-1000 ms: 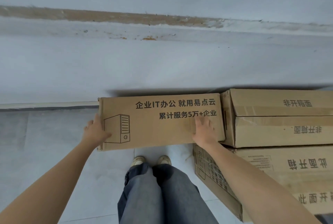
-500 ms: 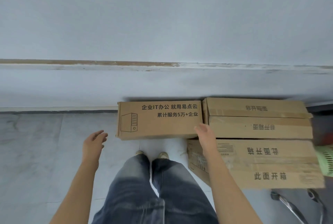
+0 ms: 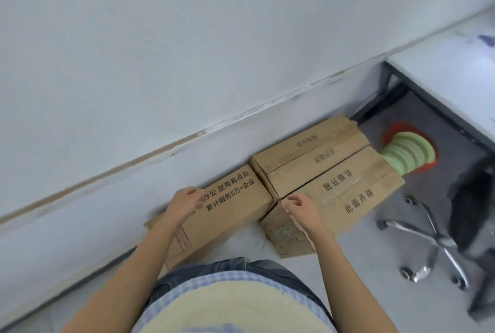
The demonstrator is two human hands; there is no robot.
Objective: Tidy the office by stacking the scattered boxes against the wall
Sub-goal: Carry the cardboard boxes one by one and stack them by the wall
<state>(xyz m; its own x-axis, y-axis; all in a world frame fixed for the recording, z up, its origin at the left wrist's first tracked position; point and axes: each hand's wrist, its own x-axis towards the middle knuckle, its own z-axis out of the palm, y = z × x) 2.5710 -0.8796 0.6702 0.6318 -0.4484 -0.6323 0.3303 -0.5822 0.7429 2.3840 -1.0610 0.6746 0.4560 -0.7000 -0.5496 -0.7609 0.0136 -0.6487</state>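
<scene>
the printed box (image 3: 230,206) lies against the wall (image 3: 160,64), its long axis running along it and its right end meeting the taped box (image 3: 310,155) and the large box (image 3: 348,193). the left hand (image 3: 186,205) is nearer, over the printed box's top with fingers loosely curled, gripping nothing. the right hand (image 3: 301,208), equally slack and empty, hangs over the large box's near corner.

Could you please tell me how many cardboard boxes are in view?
3. The printed box lies against the wall at left; the second box adjoins it on the right; the third box lies in front of the second. Others may be hidden.
</scene>
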